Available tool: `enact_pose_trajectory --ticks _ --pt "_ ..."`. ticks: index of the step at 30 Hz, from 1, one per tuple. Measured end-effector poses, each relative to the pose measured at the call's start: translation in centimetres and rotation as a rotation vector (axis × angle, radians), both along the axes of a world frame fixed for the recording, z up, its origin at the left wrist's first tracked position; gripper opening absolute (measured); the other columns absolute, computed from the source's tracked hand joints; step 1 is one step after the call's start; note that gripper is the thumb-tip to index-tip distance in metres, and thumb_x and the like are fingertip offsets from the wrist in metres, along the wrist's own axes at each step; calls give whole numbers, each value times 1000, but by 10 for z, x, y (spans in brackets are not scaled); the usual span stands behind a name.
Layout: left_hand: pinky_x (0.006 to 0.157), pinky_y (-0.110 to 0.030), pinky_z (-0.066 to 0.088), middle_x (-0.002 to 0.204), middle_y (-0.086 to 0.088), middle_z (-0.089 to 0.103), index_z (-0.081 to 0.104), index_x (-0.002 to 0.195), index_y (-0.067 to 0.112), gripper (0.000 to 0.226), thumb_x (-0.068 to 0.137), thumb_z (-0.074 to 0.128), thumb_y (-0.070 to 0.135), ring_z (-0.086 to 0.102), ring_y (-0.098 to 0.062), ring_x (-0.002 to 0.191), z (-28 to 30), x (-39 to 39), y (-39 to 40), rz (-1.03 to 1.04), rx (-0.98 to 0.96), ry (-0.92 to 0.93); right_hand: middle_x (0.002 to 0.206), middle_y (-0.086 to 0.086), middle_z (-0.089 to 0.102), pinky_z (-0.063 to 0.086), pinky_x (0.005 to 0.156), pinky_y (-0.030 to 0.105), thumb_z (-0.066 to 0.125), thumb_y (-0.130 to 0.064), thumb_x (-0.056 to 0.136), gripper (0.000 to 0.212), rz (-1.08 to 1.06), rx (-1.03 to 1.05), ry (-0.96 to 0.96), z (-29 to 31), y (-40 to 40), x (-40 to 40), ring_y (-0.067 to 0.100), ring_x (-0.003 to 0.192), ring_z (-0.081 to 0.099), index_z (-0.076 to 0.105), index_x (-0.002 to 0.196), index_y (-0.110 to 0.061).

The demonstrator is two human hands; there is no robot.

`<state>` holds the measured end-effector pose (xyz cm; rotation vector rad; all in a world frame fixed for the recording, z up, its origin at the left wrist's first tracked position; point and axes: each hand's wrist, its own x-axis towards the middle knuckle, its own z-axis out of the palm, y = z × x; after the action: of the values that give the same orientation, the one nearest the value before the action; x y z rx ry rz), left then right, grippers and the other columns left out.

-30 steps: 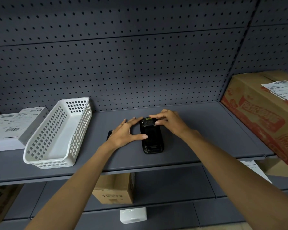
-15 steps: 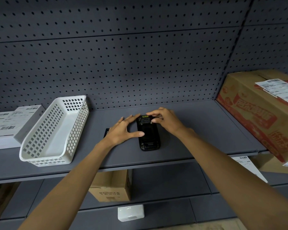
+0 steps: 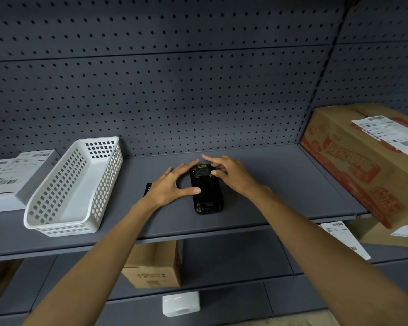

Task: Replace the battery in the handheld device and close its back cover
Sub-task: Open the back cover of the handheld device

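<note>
Our right hand (image 3: 231, 175) has uncurled off the black handheld device (image 3: 206, 189); our left hand (image 3: 172, 184), fingers spread, steadies it: cover apparently seated.

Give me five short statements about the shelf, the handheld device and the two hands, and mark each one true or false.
1. The handheld device lies flat on the grey shelf. True.
2. The left hand has its thumb resting against the device's side. True.
3. The white basket sits to the right of the device. False: it sits to the left, beyond the left hand.
4. The right hand is lifting the device off the shelf. False: its fingers are spread at the device's far end, and the device rests on the shelf.
5. A printed cardboard box stands at the shelf's right end. True.
</note>
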<state>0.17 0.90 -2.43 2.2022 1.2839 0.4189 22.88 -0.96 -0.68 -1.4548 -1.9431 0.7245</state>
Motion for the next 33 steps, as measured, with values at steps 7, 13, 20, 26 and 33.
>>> enact_pose_trajectory --ticks 7,13,20,26,33 --pt "122 -39 7 160 14 28 17 151 50 87 75 56 72 13 -19 153 7 1 -5 -74 8 -20 136 6 55 38 104 28 38 3 99 41 35 -34 -50 3 -6 8 18 129 48 57 127 -21" --pt "122 -44 24 156 9 38 40 144 38 69 82 62 58 27 -15 149 12 2 -7 -102 36 -41 124 3 55 39 102 29 41 -1 99 34 87 9 -114 8 -5 7 17 117 51 70 104 -19" --pt "103 -6 23 145 3 53 68 122 21 30 103 46 27 42 -5 136 24 15 -13 -20 35 -117 117 5 56 41 97 30 44 -2 99 31 66 4 -191 15 -1 0 21 111 54 72 104 -15" --pt "112 -22 25 144 -1 54 71 117 17 31 104 43 22 44 -13 138 24 20 -10 30 -16 -145 117 5 56 40 93 28 50 -3 96 29 53 -11 -268 20 3 -3 22 110 54 73 103 -17" --pt "108 -19 24 143 -6 54 71 112 4 34 105 39 13 44 -16 136 23 30 -14 116 -83 -234 103 0 48 44 93 33 47 -2 96 33 39 -51 -356 33 4 -8 24 109 55 75 102 -18"
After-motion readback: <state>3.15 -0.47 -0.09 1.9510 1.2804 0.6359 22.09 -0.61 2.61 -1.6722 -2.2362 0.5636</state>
